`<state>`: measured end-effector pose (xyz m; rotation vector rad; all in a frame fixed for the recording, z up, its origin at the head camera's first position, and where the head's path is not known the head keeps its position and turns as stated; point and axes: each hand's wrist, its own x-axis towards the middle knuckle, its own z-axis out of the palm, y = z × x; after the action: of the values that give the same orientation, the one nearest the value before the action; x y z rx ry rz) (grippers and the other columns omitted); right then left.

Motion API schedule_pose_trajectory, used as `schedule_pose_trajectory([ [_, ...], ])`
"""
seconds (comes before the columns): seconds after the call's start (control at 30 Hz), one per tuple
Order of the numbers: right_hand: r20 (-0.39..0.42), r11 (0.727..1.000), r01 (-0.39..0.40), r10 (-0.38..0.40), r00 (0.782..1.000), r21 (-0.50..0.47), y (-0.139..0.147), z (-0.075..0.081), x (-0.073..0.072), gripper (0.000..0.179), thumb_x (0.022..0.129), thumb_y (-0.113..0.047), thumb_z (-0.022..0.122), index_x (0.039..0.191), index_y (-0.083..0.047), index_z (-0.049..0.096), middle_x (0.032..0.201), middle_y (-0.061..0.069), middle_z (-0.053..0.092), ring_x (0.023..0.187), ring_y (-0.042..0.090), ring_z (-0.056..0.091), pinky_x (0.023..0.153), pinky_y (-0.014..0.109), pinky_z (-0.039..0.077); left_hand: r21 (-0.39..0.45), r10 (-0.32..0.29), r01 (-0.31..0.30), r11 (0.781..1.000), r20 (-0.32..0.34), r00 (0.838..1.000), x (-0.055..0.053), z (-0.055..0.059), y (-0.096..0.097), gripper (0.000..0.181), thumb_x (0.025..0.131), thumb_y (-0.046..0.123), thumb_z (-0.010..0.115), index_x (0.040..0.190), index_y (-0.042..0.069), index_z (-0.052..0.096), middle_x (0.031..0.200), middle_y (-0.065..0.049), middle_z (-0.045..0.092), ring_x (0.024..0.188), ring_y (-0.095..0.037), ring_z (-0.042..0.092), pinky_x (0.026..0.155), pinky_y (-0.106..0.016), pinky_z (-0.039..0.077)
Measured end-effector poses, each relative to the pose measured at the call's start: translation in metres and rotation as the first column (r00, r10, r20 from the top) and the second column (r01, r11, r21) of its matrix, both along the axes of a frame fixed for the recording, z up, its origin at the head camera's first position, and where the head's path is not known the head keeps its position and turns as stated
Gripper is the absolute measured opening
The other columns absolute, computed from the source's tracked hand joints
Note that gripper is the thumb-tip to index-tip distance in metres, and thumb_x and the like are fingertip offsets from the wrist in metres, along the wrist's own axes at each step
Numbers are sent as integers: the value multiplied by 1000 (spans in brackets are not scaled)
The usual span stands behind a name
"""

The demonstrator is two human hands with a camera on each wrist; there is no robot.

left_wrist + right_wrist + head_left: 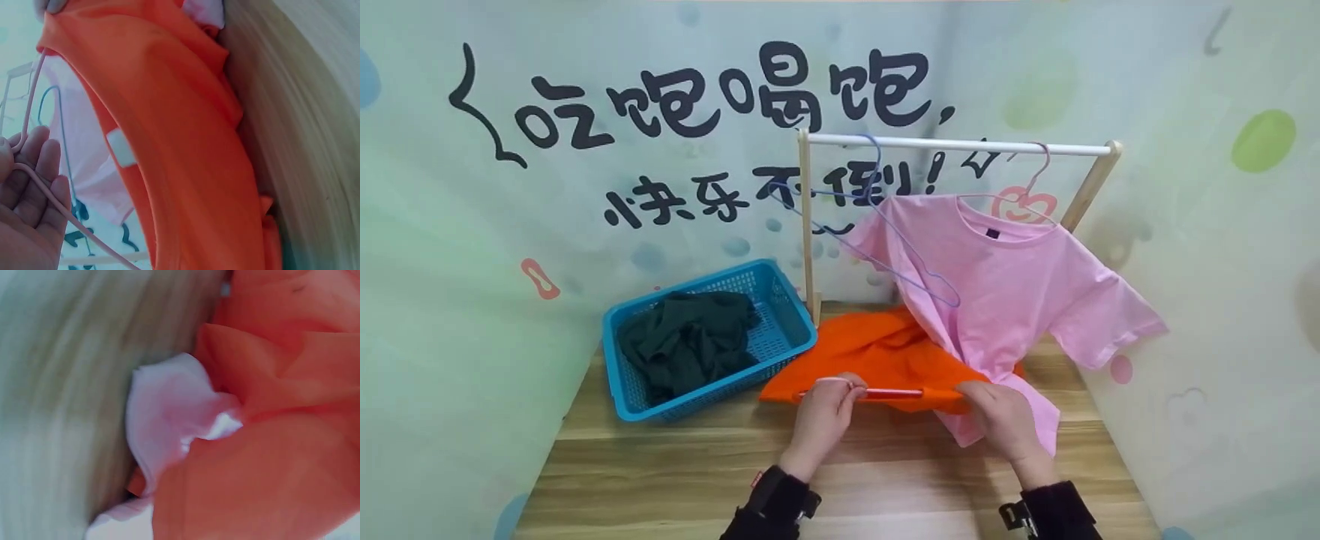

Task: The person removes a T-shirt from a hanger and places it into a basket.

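Note:
My left hand point(823, 412) pinches a thin pink wire hanger point(29, 107) between thumb and fingers. The hanger's arms spread toward the neck opening of an orange T-shirt point(877, 349), whose collar has a white label point(121, 147). With my right hand point(1003, 416) I grip that shirt near the right end of the collar. Behind and below it shows the hem of a pink T-shirt point(997, 285), which hangs on a rack by its own hanger. In the right wrist view the orange cloth fills much of the picture beside pink cloth point(169, 405); the hand itself is hidden.
An unused blue wire hanger point(911, 259) hangs at the left of the white rail point(960, 142) on its wooden stand. A blue basket point(712, 397) with dark green cloth point(690, 341) stands left on the wooden table point(675, 472). A printed curtain encloses the back and sides.

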<state>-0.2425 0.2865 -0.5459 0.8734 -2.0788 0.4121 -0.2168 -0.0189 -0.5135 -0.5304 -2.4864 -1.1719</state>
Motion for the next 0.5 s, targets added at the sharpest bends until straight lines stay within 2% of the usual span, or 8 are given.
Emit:
schedule_pose_trajectory([
  [0.07, 7, 998, 31, -30, 1000, -48, 3, 5, 0, 40, 108, -25, 35, 99, -8, 71, 87, 6, 72, 69, 26, 67, 61, 37, 53, 16, 14, -14, 1000, -13, 1000, 1, 5, -4, 9, 95, 15, 67, 98, 9, 73, 93, 2, 71, 89, -18, 64, 87, -35, 52],
  [0.2, 39, 985, 60, -55, 998, -164, 9, 12, -1, 40, 108, -26, 39, 98, -3, 70, 86, 12, 71, 73, 31, 67, 67, 41, 51, 29, 53, -52, 998, -46, 998, 0, 15, -13, 7, 95, 13, 67, 98, 9, 72, 95, 1, 70, 91, -19, 61, 89, -37, 50],
  [0.3, 52, 966, 86, -75, 996, -245, 14, 16, -2, 23, 102, -12, 50, 98, -1, 70, 87, 14, 70, 76, 34, 66, 72, 38, 50, 35, 83, -81, 996, -70, 994, -1, 21, -21, 7, 96, 13, 66, 98, 9, 71, 94, 1, 70, 89, -18, 61, 88, -36, 50],
  [0.37, 58, 952, 103, -90, 994, -287, 16, 18, -4, 14, 93, 2, 58, 98, -1, 70, 88, 14, 70, 77, 34, 66, 75, 32, 48, 43, 101, -97, 994, -86, 991, -2, 25, -26, 8, 96, 14, 65, 98, 9, 70, 93, 1, 70, 87, -17, 61, 86, -36, 51],
  [0.43, 58, 939, 120, -107, 993, -322, 16, 20, -5, 23, 83, 14, 62, 98, 0, 70, 90, 15, 70, 78, 34, 67, 79, 24, 47, 65, 114, -108, 992, -99, 989, -2, 28, -30, 8, 97, 13, 64, 99, 8, 70, 91, 1, 70, 85, -17, 62, 83, -35, 52],
  [0.5, 70, 927, 137, -120, 990, -348, 17, 21, -7, 26, 78, 19, 65, 97, 1, 70, 89, 16, 70, 79, 35, 67, 83, 16, 45, 94, 121, -111, 989, -100, 988, -3, 31, -34, 8, 97, 13, 63, 100, 8, 69, 91, 1, 70, 85, -16, 63, 81, -34, 53],
])
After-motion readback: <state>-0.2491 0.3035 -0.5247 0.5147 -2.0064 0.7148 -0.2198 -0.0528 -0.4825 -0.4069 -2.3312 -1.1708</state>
